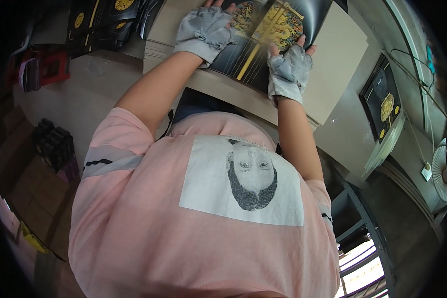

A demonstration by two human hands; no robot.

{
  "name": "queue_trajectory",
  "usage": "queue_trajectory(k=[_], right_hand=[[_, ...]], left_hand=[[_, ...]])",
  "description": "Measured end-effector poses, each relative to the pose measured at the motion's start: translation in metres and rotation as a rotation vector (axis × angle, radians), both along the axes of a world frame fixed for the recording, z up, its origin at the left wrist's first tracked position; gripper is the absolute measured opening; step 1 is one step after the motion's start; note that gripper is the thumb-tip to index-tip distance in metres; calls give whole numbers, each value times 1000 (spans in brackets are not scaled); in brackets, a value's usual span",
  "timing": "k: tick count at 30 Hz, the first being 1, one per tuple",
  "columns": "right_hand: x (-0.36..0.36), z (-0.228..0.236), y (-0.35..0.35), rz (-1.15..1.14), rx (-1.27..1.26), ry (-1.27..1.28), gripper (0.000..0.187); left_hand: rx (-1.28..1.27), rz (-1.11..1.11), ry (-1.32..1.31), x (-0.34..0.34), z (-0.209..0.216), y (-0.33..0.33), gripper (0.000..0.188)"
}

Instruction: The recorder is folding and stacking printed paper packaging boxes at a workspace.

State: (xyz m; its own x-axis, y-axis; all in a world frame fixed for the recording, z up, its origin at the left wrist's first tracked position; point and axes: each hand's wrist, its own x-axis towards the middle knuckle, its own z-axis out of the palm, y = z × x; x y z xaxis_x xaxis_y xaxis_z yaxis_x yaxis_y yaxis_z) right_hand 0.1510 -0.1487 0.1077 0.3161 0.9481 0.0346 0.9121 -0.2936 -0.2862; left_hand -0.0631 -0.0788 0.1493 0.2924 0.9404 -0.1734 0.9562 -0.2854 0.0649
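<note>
A glossy black printed sheet (258,57) with a colourful dragon pattern and a yellow band lies on a stack of large pale boards (340,64). Grey fingerless gloves cover both hands. My left hand (206,30) rests over the sheet's left part, fingers stretched out and partly cut off by the upper edge of the picture. On the sheet's right part lies my right hand (290,69), its fingers extended and apart. Neither hand grips anything that I can see. The sheet's far end is out of view.
More black and gold printed pieces (102,22) are piled at the far left, near a red object (54,69). At the right, a stack of black and gold sheets (385,102) sits on the table. A white fan (442,171) and hanging cords are farther right.
</note>
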Motion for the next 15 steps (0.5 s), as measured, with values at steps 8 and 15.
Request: queue_trajectory(k=[8, 15], right_hand=[[-14, 9, 2, 3, -108, -55, 106], [-13, 7, 0, 50, -81, -94, 105]], left_hand=[[82, -34, -58, -6, -13, 1, 57], [43, -3, -73, -3, -7, 1, 56]])
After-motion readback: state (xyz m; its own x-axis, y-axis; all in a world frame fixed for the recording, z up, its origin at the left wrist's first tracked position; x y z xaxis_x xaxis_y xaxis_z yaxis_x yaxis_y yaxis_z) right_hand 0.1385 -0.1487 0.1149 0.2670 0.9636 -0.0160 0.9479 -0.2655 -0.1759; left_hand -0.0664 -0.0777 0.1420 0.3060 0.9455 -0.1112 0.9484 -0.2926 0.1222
